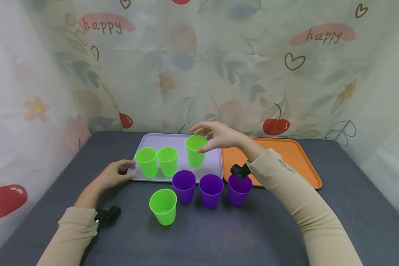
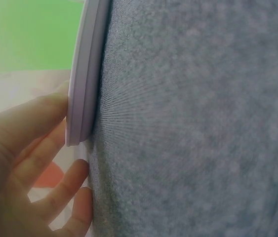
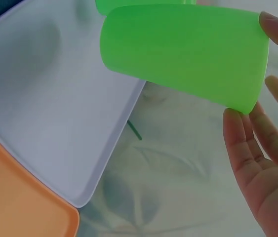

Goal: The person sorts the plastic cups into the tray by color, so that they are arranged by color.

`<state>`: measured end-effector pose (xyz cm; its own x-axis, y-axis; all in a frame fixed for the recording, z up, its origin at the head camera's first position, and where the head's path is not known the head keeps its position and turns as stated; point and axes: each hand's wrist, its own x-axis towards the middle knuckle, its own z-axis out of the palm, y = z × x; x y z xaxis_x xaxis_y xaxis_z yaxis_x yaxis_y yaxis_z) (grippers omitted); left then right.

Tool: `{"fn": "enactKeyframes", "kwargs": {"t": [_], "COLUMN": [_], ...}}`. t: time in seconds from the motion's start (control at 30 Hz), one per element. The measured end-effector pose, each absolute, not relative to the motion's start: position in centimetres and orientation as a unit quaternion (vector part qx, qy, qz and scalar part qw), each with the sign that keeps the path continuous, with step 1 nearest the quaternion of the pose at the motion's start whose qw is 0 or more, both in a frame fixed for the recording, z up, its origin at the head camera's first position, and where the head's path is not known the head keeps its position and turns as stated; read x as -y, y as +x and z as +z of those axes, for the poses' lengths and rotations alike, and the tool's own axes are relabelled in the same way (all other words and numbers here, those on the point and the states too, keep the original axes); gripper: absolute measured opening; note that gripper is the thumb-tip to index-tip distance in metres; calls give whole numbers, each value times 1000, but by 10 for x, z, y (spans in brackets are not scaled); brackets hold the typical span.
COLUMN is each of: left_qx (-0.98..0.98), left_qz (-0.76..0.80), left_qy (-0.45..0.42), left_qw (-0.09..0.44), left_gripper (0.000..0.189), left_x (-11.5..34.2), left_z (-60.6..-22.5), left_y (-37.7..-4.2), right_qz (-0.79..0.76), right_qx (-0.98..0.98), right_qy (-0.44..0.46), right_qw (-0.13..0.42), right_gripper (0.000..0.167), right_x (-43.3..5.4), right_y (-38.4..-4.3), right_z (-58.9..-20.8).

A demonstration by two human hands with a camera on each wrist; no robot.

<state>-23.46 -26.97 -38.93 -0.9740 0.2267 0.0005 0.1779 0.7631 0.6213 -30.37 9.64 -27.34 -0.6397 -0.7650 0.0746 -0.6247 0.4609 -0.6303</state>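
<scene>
My right hand (image 1: 221,136) grips a green cup (image 1: 195,157) near its rim, thumb on one side and fingers on the other. That cup is upright over the right part of the lavender tray (image 1: 212,162); whether its base touches the tray I cannot tell. At the tray's left end my left hand (image 1: 114,174) holds the rim, and its thumb (image 2: 45,111) touches the edge in the left wrist view. Two more green cups, one at the left (image 1: 147,162) and one beside it (image 1: 167,162), stand upright on this tray.
Three purple cups (image 1: 184,188) stand in a row in front of the trays. Nearer to me is another green cup (image 1: 163,207) on the dark grey table (image 1: 203,244). An orange tray (image 1: 286,159) adjoins the lavender one, partly behind my right arm. A patterned curtain (image 1: 206,74) hangs behind.
</scene>
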Motion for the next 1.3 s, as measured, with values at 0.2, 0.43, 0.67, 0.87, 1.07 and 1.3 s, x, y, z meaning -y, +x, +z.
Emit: {"fn": "enactKeyframes", "kwargs": {"t": [0.2,0.43,0.67,0.87,1.07,1.3], "left_qx": [-939,-938,-939,-938,-939,-940], "left_qz": [326,327,325,327,326,326], "left_qy": [107,110,111,107,99,98], "left_qw": [39,37,34,36,42,39], "left_gripper": [47,48,47,47,47,48], "left_x": [269,267,268,269,269,268], "left_z": [-388,-387,-388,-389,-389,-389], "left_y": [-234,-234,-234,-235,-234,-234], "right_qz": [-313,-309,-303,-287,-277,-263], "right_qx": [-851,-850,-847,-848,-849,-853], "right_qy": [-405,-407,-412,-416,-418,-419], "right_qw": [119,125,145,158,168,169], "right_gripper": [62,61,61,61,63,62], "right_x": [-92,-87,-80,-74,-70,-68], "right_y": [-311,-317,-319,-320,-320,-321], "right_z": [-278,-283,-287,-289,-292,-295]}}
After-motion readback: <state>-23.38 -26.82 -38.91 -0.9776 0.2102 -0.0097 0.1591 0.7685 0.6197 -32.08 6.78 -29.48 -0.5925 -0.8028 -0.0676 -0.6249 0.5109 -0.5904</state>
